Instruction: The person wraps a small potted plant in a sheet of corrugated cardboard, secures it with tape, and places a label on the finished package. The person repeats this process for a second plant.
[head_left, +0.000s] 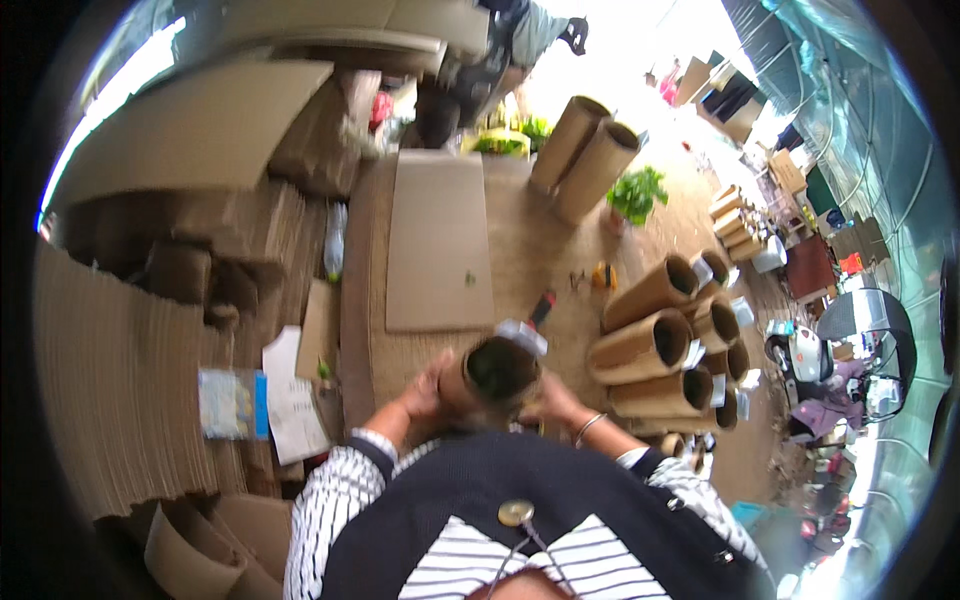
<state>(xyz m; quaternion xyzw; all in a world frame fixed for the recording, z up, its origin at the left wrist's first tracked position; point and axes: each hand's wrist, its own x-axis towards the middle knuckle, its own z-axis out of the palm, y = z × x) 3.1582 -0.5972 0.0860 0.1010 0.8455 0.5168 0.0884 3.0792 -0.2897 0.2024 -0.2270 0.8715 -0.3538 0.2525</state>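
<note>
Between my two hands stands a rolled cardboard tube (454, 382) with dark green leaves down inside its open top. My left hand (427, 384) presses on the tube's left side. On the right side is my right hand (556, 401), its fingers blurred against the tube. A white tag (523, 335) sticks up from the tube's far rim. Just beyond it lies a red and black tool (542, 307), perhaps a utility knife. A flat cardboard sheet (439, 240) rests on the wooden table (525, 247), with a small leaf scrap on it.
Several tagged cardboard tubes (641, 345) stand at right. Two taller tubes (577, 150) and a leafy green bunch (637, 195) are at the far side, near a yellow tape roll (604, 276). Stacked cardboard (120, 375), papers (291, 397) and a plastic bottle (334, 240) lie left. Another person (480, 67) is beyond.
</note>
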